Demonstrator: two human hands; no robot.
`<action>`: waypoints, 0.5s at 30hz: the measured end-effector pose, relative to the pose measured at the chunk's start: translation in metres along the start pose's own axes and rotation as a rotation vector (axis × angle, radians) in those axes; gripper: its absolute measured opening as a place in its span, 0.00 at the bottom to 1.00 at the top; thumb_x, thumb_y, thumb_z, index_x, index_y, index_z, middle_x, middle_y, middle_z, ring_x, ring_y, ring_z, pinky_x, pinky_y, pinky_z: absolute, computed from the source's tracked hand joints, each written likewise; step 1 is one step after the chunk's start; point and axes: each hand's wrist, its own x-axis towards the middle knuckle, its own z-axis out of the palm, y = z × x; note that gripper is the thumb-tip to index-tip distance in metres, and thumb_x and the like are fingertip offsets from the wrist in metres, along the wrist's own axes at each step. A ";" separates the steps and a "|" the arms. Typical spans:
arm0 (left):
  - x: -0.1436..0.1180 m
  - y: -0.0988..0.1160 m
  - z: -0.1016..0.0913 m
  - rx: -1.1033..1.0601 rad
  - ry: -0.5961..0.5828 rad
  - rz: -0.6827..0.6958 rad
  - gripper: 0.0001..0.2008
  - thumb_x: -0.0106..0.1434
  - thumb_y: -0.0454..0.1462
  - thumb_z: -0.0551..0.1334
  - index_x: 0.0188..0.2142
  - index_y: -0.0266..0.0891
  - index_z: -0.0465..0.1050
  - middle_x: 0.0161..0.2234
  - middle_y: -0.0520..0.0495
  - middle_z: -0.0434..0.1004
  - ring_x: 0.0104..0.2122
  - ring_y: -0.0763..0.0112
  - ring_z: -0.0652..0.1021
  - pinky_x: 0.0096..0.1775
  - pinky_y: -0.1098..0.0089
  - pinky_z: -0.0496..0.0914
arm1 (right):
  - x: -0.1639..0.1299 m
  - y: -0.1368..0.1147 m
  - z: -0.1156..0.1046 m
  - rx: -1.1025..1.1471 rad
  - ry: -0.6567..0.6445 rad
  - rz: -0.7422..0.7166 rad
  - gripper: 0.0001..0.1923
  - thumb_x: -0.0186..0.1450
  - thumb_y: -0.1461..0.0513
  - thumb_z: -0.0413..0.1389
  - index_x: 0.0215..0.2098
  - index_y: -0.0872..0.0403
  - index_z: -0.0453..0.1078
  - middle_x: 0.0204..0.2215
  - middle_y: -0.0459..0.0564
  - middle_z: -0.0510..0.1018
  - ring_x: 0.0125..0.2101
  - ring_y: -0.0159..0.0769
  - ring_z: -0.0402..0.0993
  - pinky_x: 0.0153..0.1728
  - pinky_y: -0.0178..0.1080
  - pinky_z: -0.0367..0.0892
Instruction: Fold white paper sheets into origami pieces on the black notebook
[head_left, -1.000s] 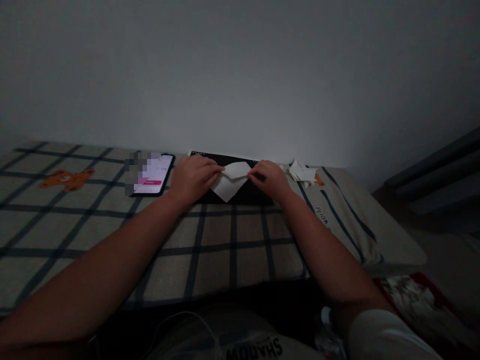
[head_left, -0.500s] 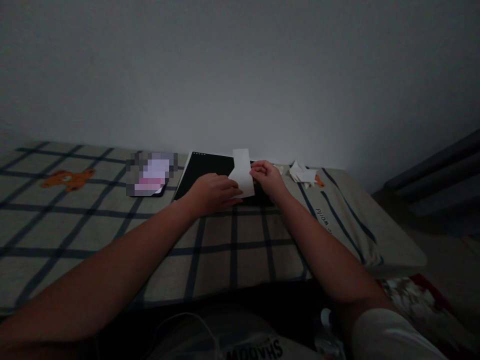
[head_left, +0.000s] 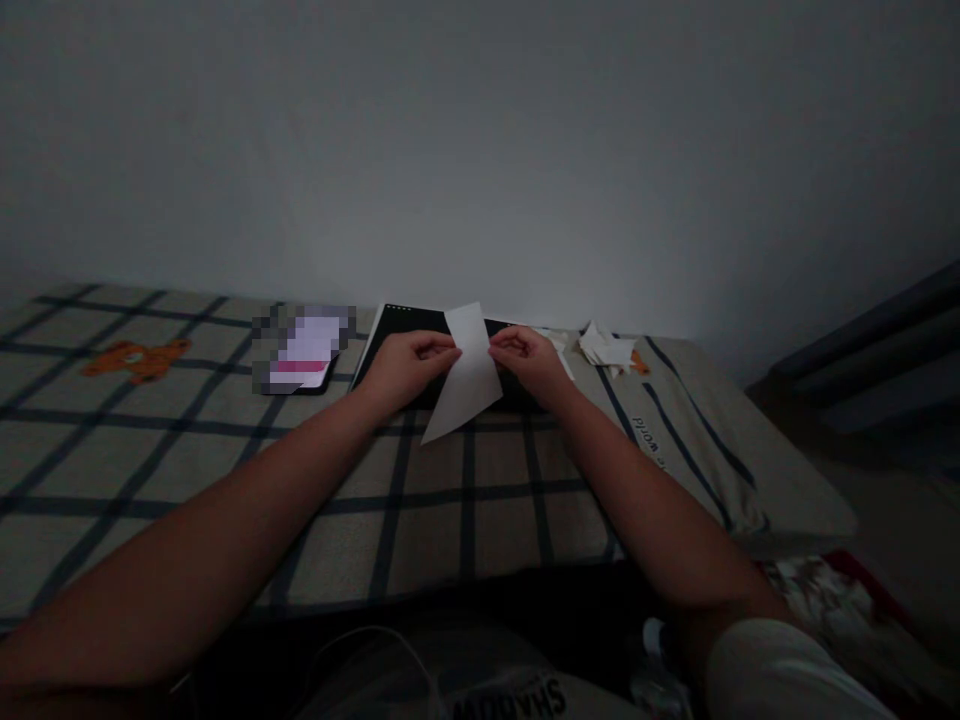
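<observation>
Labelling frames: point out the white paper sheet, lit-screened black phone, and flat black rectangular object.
White paper sheet (head_left: 469,372), head view: its middle.
Lit-screened black phone (head_left: 306,349), head view: screen.
Flat black rectangular object (head_left: 414,321), head view: left part.

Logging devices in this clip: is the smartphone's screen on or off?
On: the smartphone's screen glows pale with a pink band, though pixelation covers part of it.

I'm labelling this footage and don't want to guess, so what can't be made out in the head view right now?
Head view, phone: screen text, masked by pixel blocks.
Head view, white paper: its far side, turned away from the camera.
Head view, black board: part of its face, behind the paper, left grip and right grip.
Head view, apparent clear bottle: lower part, cut off by the bottom edge.
</observation>
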 end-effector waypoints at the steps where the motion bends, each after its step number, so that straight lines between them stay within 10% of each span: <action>1: -0.001 0.000 0.002 -0.010 0.000 -0.001 0.14 0.58 0.43 0.65 0.40 0.37 0.78 0.33 0.45 0.81 0.30 0.68 0.78 0.33 0.69 0.71 | 0.000 0.000 0.000 -0.054 0.003 -0.023 0.12 0.56 0.56 0.62 0.35 0.52 0.70 0.30 0.47 0.77 0.32 0.34 0.74 0.35 0.39 0.69; 7: -0.003 -0.003 0.011 0.024 0.048 0.116 0.14 0.57 0.41 0.65 0.41 0.38 0.79 0.31 0.48 0.80 0.30 0.69 0.77 0.33 0.71 0.70 | -0.006 -0.013 0.006 -0.402 0.056 -0.254 0.11 0.61 0.54 0.58 0.34 0.53 0.75 0.37 0.52 0.78 0.37 0.36 0.74 0.34 0.39 0.68; 15: -0.008 0.004 0.021 -0.047 -0.079 0.260 0.18 0.54 0.36 0.66 0.46 0.38 0.75 0.44 0.45 0.78 0.32 0.72 0.77 0.36 0.71 0.72 | -0.012 -0.020 0.011 -0.263 0.084 -0.125 0.19 0.57 0.49 0.61 0.39 0.53 0.75 0.33 0.50 0.80 0.33 0.37 0.76 0.35 0.39 0.69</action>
